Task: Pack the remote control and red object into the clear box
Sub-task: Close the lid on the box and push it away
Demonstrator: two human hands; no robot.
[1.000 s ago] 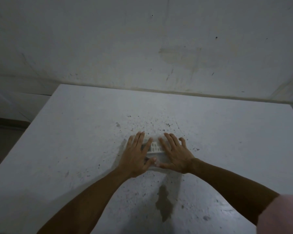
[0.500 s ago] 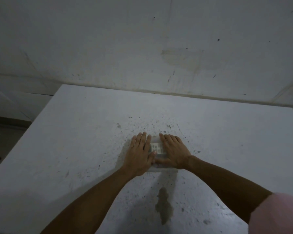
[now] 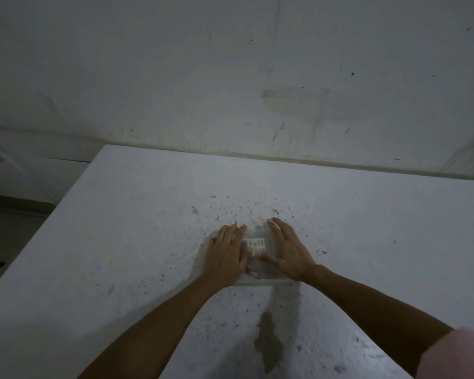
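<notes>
While both palms lie flat, the clear box [image 3: 260, 277] sits on the white table [image 3: 126, 242] near its middle, almost wholly covered by the person's hands. The left hand [image 3: 226, 255] rests on the box's left part with fingers straight and close together, pointing away from the person; the right hand [image 3: 289, 250] lies on the right part, fingers likewise stretched out, the thumb angled inward toward the left hand. Neither hand grasps anything: both are spread open and press down on the top of the box. Between the two hands the remote control [image 3: 256, 244] shows through the clear top as a pale block with rows of small keys. The red object cannot be made out in this dim view. A dark stain [image 3: 268, 343] marks the table nearer the person, between the forearms, and a pink sleeve [image 3: 460, 354] fills the lower right corner
</notes>
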